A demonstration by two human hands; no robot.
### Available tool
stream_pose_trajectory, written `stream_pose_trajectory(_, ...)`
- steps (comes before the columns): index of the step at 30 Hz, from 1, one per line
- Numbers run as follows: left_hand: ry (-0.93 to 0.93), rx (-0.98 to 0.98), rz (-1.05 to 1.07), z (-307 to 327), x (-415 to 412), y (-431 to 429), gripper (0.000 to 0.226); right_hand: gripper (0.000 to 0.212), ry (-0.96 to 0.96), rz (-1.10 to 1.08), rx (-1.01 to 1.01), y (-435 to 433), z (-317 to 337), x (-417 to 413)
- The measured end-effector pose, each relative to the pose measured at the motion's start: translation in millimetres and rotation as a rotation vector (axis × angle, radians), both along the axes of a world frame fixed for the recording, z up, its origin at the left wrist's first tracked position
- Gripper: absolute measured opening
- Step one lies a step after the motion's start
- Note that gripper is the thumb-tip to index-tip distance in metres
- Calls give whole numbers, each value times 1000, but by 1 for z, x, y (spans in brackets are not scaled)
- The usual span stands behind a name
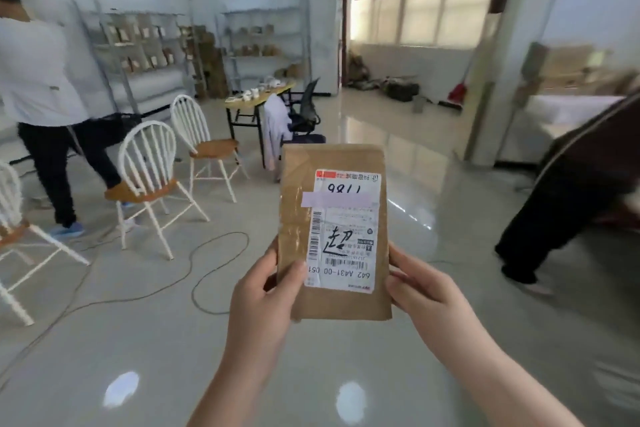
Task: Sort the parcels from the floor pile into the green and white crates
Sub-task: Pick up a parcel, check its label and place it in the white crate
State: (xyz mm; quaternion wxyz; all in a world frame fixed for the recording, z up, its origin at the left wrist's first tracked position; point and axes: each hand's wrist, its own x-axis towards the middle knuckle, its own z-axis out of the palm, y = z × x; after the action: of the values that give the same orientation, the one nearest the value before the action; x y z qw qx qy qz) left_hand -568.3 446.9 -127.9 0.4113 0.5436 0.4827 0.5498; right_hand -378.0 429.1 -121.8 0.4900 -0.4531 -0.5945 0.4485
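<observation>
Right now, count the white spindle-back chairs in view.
3. One stands nearest the yellow table, one in front of it, and one is cut off at the left edge; others may be out of frame.

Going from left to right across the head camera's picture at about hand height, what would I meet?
White chair → floor cable → left hand → brown parcel with its white label → right hand → another person's dark trousers.

Shelves blurred, contents indistinct. Person at left cut by frame edge. Label fine print unreadable. Parcel lower edges hidden behind both hands.
</observation>
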Motion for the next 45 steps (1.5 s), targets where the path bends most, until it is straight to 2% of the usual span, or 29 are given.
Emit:
stream_pose_trajectory(3, 48, -48, -224, 4, 48, 23, 46, 58, 45, -263, -53, -23, -4, 37)
stream_pose_trajectory(8, 131, -117, -644, -3, 148, 25, 48, 54, 104, -756, -137, -96, -20, 92)
stream_pose_trajectory(12, 153, -171, -1008, -29, 229, -19, 37, 58, 164, -1073, -166, -177, -32, 116)
stream_pose_trajectory(16, 156, -236, -1321, -47, 302, -81, 40, 48, 236, -1351, -230, -257, -49, 137)
stream_pose_trajectory(20, 174, -281, -1530, -57, 360, -146, 42, 44, 267, -1559, -289, -321, -61, 162)
stream_pose_trajectory(25, 208, -425, -1659, -72, 409, -199, 41, 48, 153, -1647, -426, -376, -72, 199)
stream_pose_trajectory(30, 278, -434, -1688, -87, 446, -219, 36, 47, 211, -1679, -462, -393, -85, 228)
stream_pose_trajectory(35, 422, -566, -1716, -102, 485, -223, 40, 49, 298, -1738, -517, -400, -105, 252)
stream_pose_trajectory(40, 661, -619, -1744, -135, 533, -215, 30, 47, 172, -1753, -709, -396, -134, 277)
stream_pose_trajectory(45, 914, -563, -1836, -185, 578, -211, 31, 36, 488, -1741, -814, -373, -190, 293)
